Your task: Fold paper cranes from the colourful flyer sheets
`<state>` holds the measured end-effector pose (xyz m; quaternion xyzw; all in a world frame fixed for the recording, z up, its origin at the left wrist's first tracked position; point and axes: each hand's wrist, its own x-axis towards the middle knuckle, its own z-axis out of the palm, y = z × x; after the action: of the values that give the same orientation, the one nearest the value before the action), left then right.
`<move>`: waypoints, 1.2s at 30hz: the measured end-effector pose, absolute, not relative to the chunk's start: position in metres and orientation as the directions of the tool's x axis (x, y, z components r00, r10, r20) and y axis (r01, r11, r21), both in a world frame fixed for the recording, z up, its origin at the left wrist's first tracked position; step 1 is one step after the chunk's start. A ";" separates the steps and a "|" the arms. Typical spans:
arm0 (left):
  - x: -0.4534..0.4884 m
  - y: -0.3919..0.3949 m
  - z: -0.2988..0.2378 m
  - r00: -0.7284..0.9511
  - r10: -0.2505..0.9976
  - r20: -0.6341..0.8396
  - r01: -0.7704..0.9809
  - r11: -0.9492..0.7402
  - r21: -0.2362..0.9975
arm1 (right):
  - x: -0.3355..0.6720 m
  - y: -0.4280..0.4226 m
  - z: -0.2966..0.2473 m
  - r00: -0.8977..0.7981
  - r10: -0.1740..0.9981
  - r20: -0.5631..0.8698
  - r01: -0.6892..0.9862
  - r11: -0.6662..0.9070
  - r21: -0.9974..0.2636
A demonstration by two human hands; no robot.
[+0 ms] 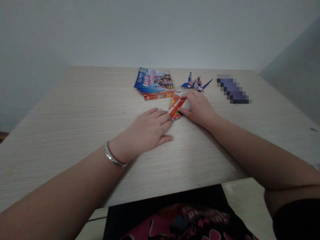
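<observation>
A folded piece of printed paper (175, 106), mostly orange with white lettering, lies on the table between my hands. My left hand (150, 130) rests flat with its fingers outstretched, the fingertips touching the paper's left edge. On the other side my right hand (197, 106) grips the paper's right part, thumb and index finger pinching an edge. Just beyond it sits a blue origami crane (196, 83) of the same kind of printed paper; a second one may stand with it, but I cannot tell. A fanned stack of printed leaflets (156, 80) lies behind the paper.
The pale wood-grain table (75, 110) reaches back to a plain wall (160, 33). At the far right lies a dark, pixelated oblong object (233, 89). Below the near edge, dark patterned clothing (185, 220) is in view.
</observation>
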<state>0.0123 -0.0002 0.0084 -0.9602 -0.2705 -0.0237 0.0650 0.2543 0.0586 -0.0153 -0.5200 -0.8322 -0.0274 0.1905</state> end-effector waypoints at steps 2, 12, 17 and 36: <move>0.010 0.002 0.003 0.851 0.515 0.106 0.523 -0.848 -0.078 | 0.256 0.058 -0.017 -0.384 0.862 0.330 0.872 0.456 -0.176; 0.009 0.003 -0.002 0.831 0.549 0.091 0.551 -0.834 0.007 | 0.258 0.060 -0.018 -0.367 0.875 0.317 0.877 0.439 -0.198; 0.011 0.003 -0.002 0.817 0.570 0.090 0.571 -0.821 0.010 | 0.258 0.060 -0.017 -0.345 0.881 0.323 0.887 0.418 -0.193; 0.017 -0.001 -0.002 0.791 0.604 0.097 0.607 -0.795 -0.006 | 0.251 0.051 -0.008 -0.514 0.791 0.331 0.805 0.579 -0.132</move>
<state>0.0166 -0.0010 -0.0019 -0.9462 -0.3199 -0.0448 0.0184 0.2511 0.0505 -0.0078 -0.4585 -0.8700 -0.0193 0.1803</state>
